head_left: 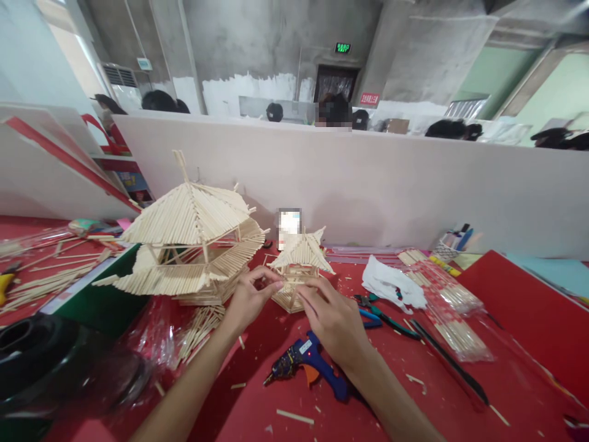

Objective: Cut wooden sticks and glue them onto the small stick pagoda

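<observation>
My left hand is closed in a pinch at the front left of a small pavilion model built from thin wooden sticks. On its front right, my right hand also has its fingers pressed together. Whatever lies between the fingertips is too small to make out. The little model stands upright on the red table, its lower front partly covered by my fingers. Below my hands lies a blue hot glue gun with an orange trigger, its nozzle pointing left. A larger stick pavilion with two roof tiers stands to the left.
Pliers, a crumpled white tissue, a dark rod and bagged sticks lie on the right. Loose sticks and a dark rounded object are on the left. A white partition stands behind, with people beyond.
</observation>
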Action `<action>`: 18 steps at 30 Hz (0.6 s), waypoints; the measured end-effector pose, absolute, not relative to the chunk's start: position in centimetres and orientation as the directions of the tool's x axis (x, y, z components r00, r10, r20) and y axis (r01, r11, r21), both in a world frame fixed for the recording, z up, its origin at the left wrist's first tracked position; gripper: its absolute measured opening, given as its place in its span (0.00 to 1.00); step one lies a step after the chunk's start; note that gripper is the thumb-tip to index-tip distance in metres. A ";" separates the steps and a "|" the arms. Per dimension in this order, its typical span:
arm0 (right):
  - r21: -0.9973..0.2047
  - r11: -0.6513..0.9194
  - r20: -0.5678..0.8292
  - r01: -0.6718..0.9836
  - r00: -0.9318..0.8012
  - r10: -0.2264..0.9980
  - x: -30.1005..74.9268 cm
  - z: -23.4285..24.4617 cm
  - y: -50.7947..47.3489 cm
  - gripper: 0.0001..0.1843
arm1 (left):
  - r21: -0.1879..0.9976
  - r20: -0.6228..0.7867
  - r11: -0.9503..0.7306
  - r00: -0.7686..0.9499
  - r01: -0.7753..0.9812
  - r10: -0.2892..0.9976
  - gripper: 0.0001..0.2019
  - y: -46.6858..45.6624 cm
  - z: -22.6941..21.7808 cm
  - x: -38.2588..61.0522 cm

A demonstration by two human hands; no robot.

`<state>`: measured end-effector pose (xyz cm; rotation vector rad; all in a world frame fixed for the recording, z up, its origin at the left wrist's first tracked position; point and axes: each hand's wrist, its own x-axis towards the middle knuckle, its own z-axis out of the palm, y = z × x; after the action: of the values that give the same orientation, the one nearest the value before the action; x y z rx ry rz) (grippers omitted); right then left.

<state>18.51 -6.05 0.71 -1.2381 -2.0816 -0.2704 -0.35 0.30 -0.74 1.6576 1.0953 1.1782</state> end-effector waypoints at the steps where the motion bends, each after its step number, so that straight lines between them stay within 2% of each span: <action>1: -0.138 0.537 0.660 0.832 -0.327 0.677 18.3 0.4 -5.5 0.13 | 0.933 0.269 -0.306 0.197 0.189 0.943 0.09 0.2 -0.7 -0.3; 6: -0.121 0.552 0.653 0.825 -0.353 0.670 18.2 -0.4 -4.2 0.14 | 0.937 0.282 -0.312 0.191 0.155 0.940 0.11 -0.1 -0.6 0.2; 12: -0.132 0.528 0.626 0.839 -0.343 0.700 18.1 -0.1 -3.8 0.10 | 0.956 0.266 -0.282 0.173 0.078 0.948 0.12 -0.2 -0.9 0.6; 18: -0.054 0.492 0.576 0.869 -0.376 0.726 18.3 0.5 -3.4 0.09 | 0.941 0.262 -0.283 0.134 0.184 0.956 0.10 -0.3 -1.2 0.5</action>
<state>18.31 -3.45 0.49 -1.3090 -2.2026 -0.3491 0.48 -0.28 -1.23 1.6161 1.1292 1.2240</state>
